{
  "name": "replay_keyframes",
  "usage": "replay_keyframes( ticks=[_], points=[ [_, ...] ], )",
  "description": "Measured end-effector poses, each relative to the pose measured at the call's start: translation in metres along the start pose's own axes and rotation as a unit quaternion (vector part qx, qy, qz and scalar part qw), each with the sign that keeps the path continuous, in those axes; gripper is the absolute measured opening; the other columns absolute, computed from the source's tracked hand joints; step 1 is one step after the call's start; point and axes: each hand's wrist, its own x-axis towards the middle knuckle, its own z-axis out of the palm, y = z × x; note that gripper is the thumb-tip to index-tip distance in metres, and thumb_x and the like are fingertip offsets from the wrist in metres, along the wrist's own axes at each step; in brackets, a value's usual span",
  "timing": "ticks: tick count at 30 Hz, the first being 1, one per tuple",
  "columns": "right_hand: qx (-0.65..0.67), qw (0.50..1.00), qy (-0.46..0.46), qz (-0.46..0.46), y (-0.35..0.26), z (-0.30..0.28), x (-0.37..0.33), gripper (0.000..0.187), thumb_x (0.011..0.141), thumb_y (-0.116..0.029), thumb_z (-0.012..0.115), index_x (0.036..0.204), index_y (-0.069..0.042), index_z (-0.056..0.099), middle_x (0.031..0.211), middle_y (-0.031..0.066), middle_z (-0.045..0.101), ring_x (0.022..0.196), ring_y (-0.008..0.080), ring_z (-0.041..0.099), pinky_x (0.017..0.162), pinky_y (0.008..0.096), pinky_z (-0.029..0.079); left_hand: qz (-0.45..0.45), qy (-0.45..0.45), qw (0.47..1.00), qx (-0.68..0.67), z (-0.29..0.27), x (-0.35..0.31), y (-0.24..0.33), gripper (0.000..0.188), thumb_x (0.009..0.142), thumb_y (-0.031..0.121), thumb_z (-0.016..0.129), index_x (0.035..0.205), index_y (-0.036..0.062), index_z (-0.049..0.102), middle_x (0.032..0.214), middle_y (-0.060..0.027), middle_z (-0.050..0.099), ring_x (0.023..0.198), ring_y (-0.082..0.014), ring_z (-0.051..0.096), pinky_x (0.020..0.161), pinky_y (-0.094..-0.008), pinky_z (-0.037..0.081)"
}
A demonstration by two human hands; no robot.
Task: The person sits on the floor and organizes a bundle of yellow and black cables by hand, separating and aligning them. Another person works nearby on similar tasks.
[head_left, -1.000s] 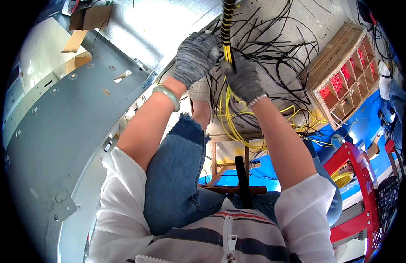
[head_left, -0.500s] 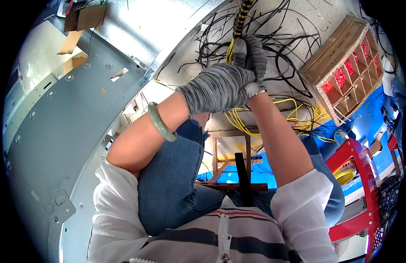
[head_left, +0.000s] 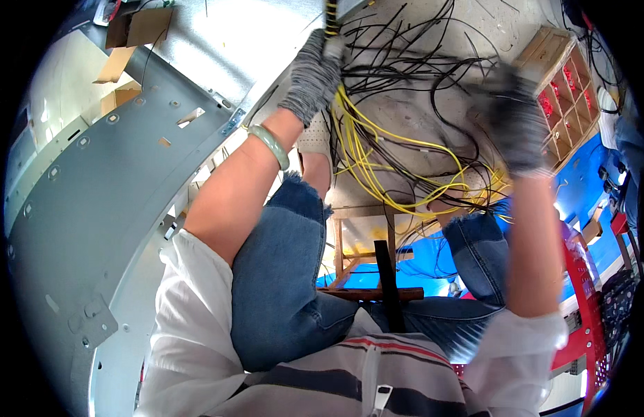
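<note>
My left hand (head_left: 311,80), in a grey knit glove, is closed round a bundle of cables (head_left: 331,19) at the top of the view. Above the fist the bundle looks black with yellow bands. Below it, loose yellow wires (head_left: 377,184) and black wires (head_left: 444,125) fan out toward the lower right. My right hand (head_left: 511,118), gloved too, is apart from the bundle and nearest the divided cardboard box (head_left: 550,52). Motion smears its fingers, so its grip does not show.
Small red parts lie in the cardboard box's compartments. A large curved grey metal panel (head_left: 99,201) fills the left side. Open cardboard flaps (head_left: 149,28) stand at the upper left. A red metal frame (head_left: 579,306) is at the lower right, and a wooden stool (head_left: 339,254) is between my knees.
Both hands were together on the bundle. My right hand has left it and swung right toward the box. My left hand has shifted left and up with the bundle, and the loose wires are spread wider.
</note>
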Motion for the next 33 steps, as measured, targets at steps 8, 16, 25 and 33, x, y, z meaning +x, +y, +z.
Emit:
replay_keyframes(
  ticks=[8, 16, 25, 33],
  points=[
    [-0.001, 0.895, 0.069, 0.44, 0.18, -0.253, -0.242, 0.038, 0.09, -0.031, 0.038, 0.118, -0.005, 0.043, 0.115, 0.0107, 0.049, 0.105, 0.0219, 0.047, 0.094, 0.0337, 0.032, 0.042, 0.045, 0.995, 0.075, 0.002, 0.022, -0.002, 0.029, 0.085, 0.029, 0.048, 0.095, 0.0009, 0.049, 0.076, -0.0195, 0.057, 0.074, -0.0354, 0.057, 0.067, -0.0393, 0.044],
    [0.308, 0.909, -0.008, 0.28, 0.083, -0.161, -0.142, 0.043, 0.092, -0.029, 0.037, 0.13, -0.009, 0.034, 0.121, 0.0115, 0.046, 0.111, 0.0204, 0.046, 0.092, 0.0312, 0.037, 0.108, 0.07, 0.984, 0.126, 0.006, 0.006, 0.001, 0.019, 0.078, 0.012, 0.051, 0.094, 0.0013, 0.05, 0.079, -0.019, 0.057, 0.072, -0.0353, 0.056, 0.067, -0.0391, 0.046],
    [0.521, 0.852, -0.018, 0.056, -0.106, 0.083, 0.052, 0.038, 0.078, -0.018, 0.059, 0.112, -0.005, 0.05, 0.106, 0.0141, 0.057, 0.101, 0.0257, 0.053, 0.087, 0.0307, 0.041, 0.279, -0.069, 0.907, 0.309, -0.011, -0.001, -0.007, 0.041, 0.076, 0.015, 0.051, 0.115, 0.0013, 0.045, 0.1, -0.0243, 0.054, 0.095, -0.0353, 0.052, 0.083, -0.0408, 0.043],
    [0.673, 0.688, -0.117, 0.246, -0.173, 0.129, 0.038, 0.031, 0.082, -0.021, 0.055, 0.106, -0.002, 0.052, 0.087, 0.0102, 0.059, 0.078, 0.0174, 0.053, 0.073, 0.0286, 0.043, 0.299, -0.102, 0.876, 0.363, -0.014, 0.006, -0.018, 0.022, 0.081, 0.019, 0.05, 0.096, 0.0068, 0.058, 0.094, -0.0108, 0.059, 0.089, -0.0276, 0.056, 0.078, -0.034, 0.046]
  ],
)
